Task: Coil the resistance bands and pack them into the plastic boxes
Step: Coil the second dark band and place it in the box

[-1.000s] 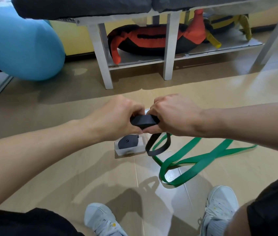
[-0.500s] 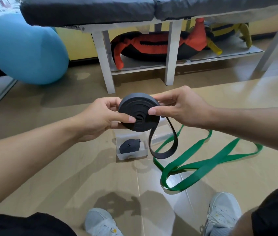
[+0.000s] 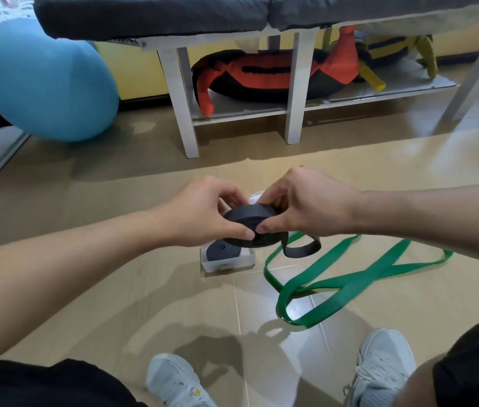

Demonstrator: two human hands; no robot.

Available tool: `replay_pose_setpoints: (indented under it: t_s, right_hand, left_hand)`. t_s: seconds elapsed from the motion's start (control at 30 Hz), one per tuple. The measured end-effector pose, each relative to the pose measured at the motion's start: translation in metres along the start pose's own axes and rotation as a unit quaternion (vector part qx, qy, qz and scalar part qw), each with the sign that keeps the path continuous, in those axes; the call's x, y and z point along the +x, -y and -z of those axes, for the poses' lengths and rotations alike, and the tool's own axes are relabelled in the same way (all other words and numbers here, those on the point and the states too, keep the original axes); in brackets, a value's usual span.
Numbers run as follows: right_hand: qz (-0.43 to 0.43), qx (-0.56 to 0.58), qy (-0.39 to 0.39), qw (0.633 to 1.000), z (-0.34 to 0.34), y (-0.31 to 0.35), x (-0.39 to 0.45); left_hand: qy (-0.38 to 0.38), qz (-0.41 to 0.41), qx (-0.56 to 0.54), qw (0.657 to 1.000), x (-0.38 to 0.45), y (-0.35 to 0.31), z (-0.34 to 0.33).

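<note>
Both hands are working over the floor: the left hand (image 3: 203, 214) and right hand (image 3: 305, 204) are pinching the black coil (image 3: 251, 223) between thumbs and fingers. Half a second ago the coil was standing up facing us; now it's tipped nearly flat and lowered, hovering just above the box (image 3: 228, 261), which already holds another coiled band. A short tail (image 3: 302, 248) is dangling unwound. Looks like a last wrap, then packing. The green band (image 3: 346, 282) is lying loose on the floor, untouched.

Glossy tan tile floor (image 3: 115, 289), white padded bench (image 3: 179, 92), possibly yellow wall (image 3: 141, 71)
</note>
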State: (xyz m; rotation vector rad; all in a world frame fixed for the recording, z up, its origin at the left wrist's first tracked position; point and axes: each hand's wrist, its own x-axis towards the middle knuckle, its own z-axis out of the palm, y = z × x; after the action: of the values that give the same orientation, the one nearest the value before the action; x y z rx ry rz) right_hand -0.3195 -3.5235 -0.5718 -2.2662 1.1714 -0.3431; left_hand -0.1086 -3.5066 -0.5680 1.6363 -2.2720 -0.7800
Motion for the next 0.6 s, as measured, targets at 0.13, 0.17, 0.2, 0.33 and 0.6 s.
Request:
replay_pose_setpoints:
  t_s: [0.13,0.17,0.2,0.33,0.6]
  right_hand:
    - [0.006,-0.026,0.004,1.0,-0.005,0.002,0.001]
    - [0.002,-0.01,0.002,1.0,-0.005,0.002,0.002]
    - [-0.001,0.009,-0.003,1.0,-0.004,0.001,0.002]
    - [-0.021,0.109,-0.043,0.993,0.002,-0.006,0.002]
    - [-0.027,0.12,-0.057,0.991,0.003,-0.015,0.0]
  left_hand:
    - [-0.007,-0.011,0.049,0.999,0.001,-0.005,-0.003]
    - [-0.007,-0.007,0.032,0.999,0.002,-0.003,-0.002]
    - [-0.004,0.0,0.009,1.0,0.003,-0.002,0.0]
    - [0.013,0.066,-0.123,0.99,0.004,0.014,0.006]
    - [0.032,0.095,-0.287,0.953,0.0,0.031,0.003]
